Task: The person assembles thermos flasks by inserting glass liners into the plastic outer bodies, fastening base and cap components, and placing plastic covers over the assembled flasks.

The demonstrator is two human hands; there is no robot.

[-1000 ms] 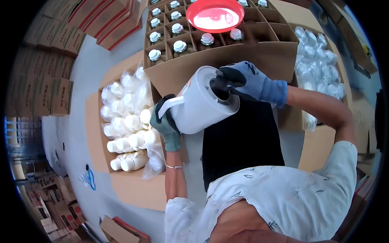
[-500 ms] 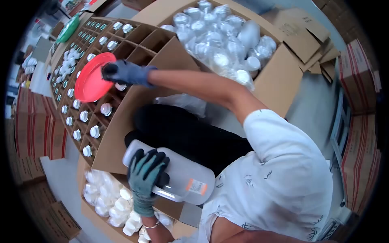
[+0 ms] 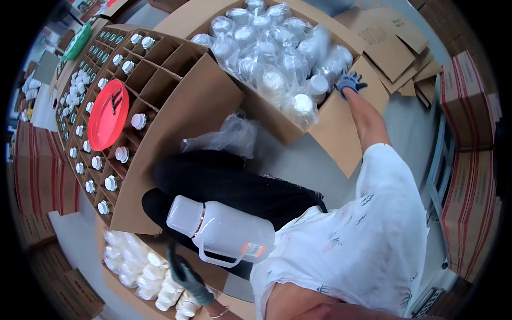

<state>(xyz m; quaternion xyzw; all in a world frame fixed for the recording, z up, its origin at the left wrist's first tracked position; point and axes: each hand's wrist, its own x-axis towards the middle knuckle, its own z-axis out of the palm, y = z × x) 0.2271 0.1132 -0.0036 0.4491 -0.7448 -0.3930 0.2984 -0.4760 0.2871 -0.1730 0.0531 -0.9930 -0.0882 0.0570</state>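
Observation:
A pale thermos jug with a handle, a gold ring and an orange-and-white label lies on my lap, with neither hand on it. My left hand, in a green-and-black glove, is low beside it, over the edge of the box of white caps. Its fingers look extended, apart from the jug. My right hand, in a blue glove, reaches out with spread fingers over a cardboard flap, by the box of plastic-wrapped silvery-white items. Nothing shows in it.
A divided carton holds several white-topped bottles. On it rests a red plate with a small dark tool. Clear plastic lies by my legs. Flattened cardboard and stacked cartons stand to the right.
My right hand has left the red plate and swung across to the wrapped items' box. My left hand has let go of the thermos jug and dropped lower. A dark tool now shows on the plate.

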